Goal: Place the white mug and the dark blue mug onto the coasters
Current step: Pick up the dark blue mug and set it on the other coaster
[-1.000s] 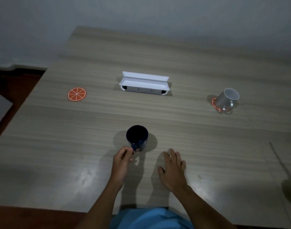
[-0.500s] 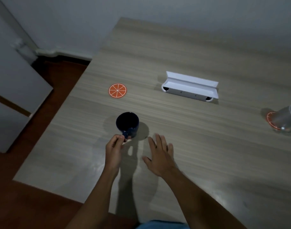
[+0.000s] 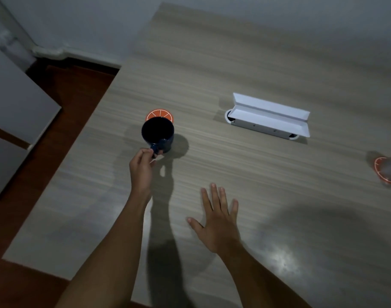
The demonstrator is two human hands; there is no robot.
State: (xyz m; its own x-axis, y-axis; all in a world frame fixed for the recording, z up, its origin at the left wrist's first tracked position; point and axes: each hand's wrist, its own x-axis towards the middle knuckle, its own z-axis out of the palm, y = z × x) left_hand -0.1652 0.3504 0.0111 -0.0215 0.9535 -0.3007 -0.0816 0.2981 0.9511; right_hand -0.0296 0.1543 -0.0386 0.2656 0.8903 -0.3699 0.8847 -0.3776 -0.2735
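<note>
- A single head-worn view looks forward and steeply down onto the wooden tabletop, from above its near edge.
- It faces the far wall; the open white box lies right of centre, up the frame from both forearms.
- Wide-angle: left of the box the tabletop's left edge, red-brown floor and grey cabinet show.
- Right of the box, the frame edge cuts an orange coaster.
</note>
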